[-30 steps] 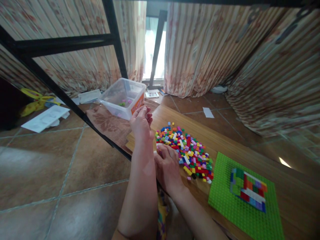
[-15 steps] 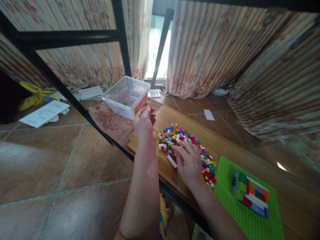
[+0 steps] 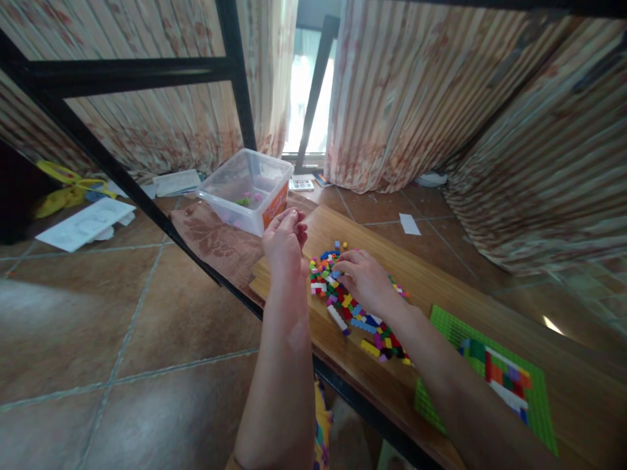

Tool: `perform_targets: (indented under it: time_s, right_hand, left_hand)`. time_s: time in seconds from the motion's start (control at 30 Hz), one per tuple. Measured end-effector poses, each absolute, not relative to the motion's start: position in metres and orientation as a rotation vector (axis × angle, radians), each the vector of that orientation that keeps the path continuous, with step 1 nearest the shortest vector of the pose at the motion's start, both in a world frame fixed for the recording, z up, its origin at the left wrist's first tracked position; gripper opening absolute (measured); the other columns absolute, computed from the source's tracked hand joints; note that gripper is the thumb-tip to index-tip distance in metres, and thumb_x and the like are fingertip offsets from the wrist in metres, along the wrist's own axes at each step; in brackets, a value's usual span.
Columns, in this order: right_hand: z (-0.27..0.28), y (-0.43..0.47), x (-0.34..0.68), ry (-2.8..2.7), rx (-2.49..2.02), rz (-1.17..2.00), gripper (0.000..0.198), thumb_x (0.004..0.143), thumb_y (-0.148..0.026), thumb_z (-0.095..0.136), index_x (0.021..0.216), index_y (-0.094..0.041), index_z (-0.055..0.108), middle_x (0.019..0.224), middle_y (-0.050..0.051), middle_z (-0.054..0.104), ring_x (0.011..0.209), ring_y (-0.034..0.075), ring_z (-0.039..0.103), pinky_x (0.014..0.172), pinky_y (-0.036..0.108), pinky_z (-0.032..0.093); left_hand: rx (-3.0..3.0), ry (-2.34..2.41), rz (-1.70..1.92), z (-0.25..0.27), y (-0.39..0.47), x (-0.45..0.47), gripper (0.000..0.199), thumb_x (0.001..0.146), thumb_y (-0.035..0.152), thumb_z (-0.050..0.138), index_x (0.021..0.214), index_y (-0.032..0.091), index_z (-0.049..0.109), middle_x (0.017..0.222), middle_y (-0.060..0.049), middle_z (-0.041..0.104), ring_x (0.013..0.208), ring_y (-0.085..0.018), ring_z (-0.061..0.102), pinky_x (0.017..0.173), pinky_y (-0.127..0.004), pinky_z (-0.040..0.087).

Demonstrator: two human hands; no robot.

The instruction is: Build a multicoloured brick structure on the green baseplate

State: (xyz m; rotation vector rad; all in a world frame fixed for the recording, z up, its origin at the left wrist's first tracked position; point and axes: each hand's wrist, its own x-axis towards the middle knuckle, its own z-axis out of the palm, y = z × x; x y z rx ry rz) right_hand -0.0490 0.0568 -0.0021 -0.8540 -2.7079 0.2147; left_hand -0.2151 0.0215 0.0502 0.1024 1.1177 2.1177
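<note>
My left hand (image 3: 287, 236) hovers beside the near corner of a clear plastic bin (image 3: 230, 207), palm turned up and fingers curled closed. Whatever lies in those fingers, if anything, is too small to make out. Over the far part of a pile of small colourful building bricks (image 3: 362, 323) reaches my right hand (image 3: 367, 279), its fingers bent down with thumb and forefinger apart. No brick shows between them. My right forearm partly covers a green baseplate (image 3: 435, 408) and the multicoloured brick build (image 3: 509, 375) on it.
The bin holds a few pink and green pieces and stands on a brown cloth (image 3: 220, 245). Pile and baseplate rest on a wooden board (image 3: 470, 294). A black metal bar (image 3: 142, 196) crosses at left. Papers (image 3: 83, 222) lie on the tiled floor, with curtains (image 3: 392, 98) behind.
My right hand has moved away from me and slightly up over the pile, uncovering nearer bricks. Its forearm now covers part of the baseplate and build. The left hand stays almost still.
</note>
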Motion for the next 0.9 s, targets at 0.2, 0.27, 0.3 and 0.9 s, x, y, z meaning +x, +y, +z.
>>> perform_targets:
  time_s: [0.2, 0.27, 0.3, 0.9]
  right_hand:
    - [0.021, 0.030, -0.021, -2.480, -0.976, 0.318, 0.018, 0.093, -0.020, 0.053, 0.102, -0.020, 0.069, 0.104, 0.010, 0.071, 0.099, 0.024, 0.063, 0.088, 0.040, 0.050]
    - [0.033, 0.014, 0.003, -2.351, -1.074, 0.399, 0.019, 0.095, -0.027, 0.053, 0.105, -0.021, 0.068, 0.105, 0.008, 0.072, 0.099, 0.023, 0.066, 0.086, 0.038, 0.051]
    - [0.038, 0.006, 0.018, -2.278, -1.135, 0.437, 0.020, 0.095, -0.030, 0.053, 0.105, -0.023, 0.068, 0.104, 0.007, 0.073, 0.097, 0.022, 0.067, 0.087, 0.037, 0.052]
    - [0.007, -0.060, 0.221, -1.615, -1.721, 0.494, 0.022, 0.087, -0.035, 0.060, 0.099, -0.021, 0.072, 0.099, 0.007, 0.073, 0.086, 0.020, 0.068, 0.080, 0.037, 0.055]
  left_hand:
    - [0.130, 1.151, 2.118, 0.052, 0.023, -0.214, 0.017, 0.066, 0.026, 0.073, 0.078, 0.017, 0.065, 0.073, 0.002, 0.067, 0.054, -0.004, 0.055, 0.054, -0.017, 0.041]
    - [0.157, 1.138, 2.106, 0.053, 0.024, -0.209, 0.019, 0.064, 0.027, 0.075, 0.077, 0.017, 0.065, 0.072, 0.002, 0.066, 0.053, -0.004, 0.055, 0.053, -0.017, 0.040]
    - [0.177, 1.133, 2.096, 0.054, 0.024, -0.206, 0.019, 0.063, 0.027, 0.075, 0.076, 0.017, 0.065, 0.071, 0.003, 0.066, 0.053, -0.004, 0.055, 0.053, -0.016, 0.039]
    - [1.024, 1.100, 1.272, 0.010, 0.002, 0.000, 0.005, 0.070, 0.018, 0.069, 0.065, 0.018, 0.071, 0.058, 0.000, 0.063, 0.051, -0.010, 0.053, 0.051, -0.021, 0.041]
